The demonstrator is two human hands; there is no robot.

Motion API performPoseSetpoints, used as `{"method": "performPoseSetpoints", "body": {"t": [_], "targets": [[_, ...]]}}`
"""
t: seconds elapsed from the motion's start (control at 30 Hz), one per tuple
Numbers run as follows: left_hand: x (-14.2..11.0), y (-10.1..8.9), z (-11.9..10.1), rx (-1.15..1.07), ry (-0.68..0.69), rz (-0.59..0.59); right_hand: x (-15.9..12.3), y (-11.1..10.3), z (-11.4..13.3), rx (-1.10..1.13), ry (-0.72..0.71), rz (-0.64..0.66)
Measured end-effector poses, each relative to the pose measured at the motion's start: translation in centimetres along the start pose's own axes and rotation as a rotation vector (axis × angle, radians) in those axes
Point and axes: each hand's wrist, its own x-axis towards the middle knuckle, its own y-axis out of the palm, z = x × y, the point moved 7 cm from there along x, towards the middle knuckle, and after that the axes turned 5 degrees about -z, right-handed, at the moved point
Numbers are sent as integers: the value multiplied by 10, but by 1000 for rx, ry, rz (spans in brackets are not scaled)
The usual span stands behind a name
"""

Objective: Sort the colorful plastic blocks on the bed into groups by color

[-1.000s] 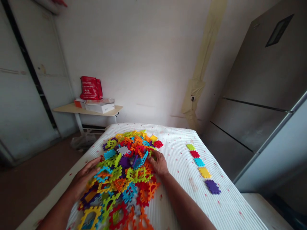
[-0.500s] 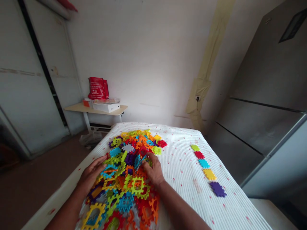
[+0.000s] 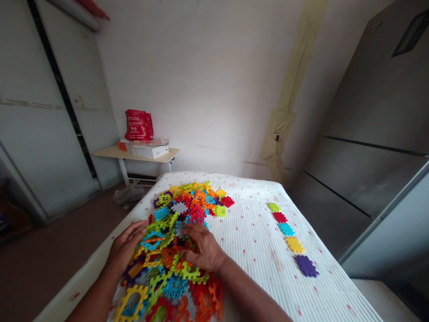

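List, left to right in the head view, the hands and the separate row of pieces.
Left hand → right hand → green piece → red piece → blue piece → yellow piece → purple piece. The pile overlaps both hands, so its place is unclear.

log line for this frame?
left hand: open, at left edge of pile | right hand: over pile, grip unclear | piece row right of pile, far to near: green, red, blue, yellow, purple
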Motion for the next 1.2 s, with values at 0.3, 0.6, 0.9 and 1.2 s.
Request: {"method": "performPoseSetpoints", "body": {"t": [0.3,0.6,0.9,1.2], "targets": [[4,-11,3,11,23,-113,3,-9,18,198,13,-45],[2,-15,0,16,31,-161,-24,-55,-78,191,415,-518],[4,-15,2,44,41,-168,-60,-72,-151,434,830,-771],[10,-16,8,94,90,-156,-59,-66,-154,320,792,-668]]}}
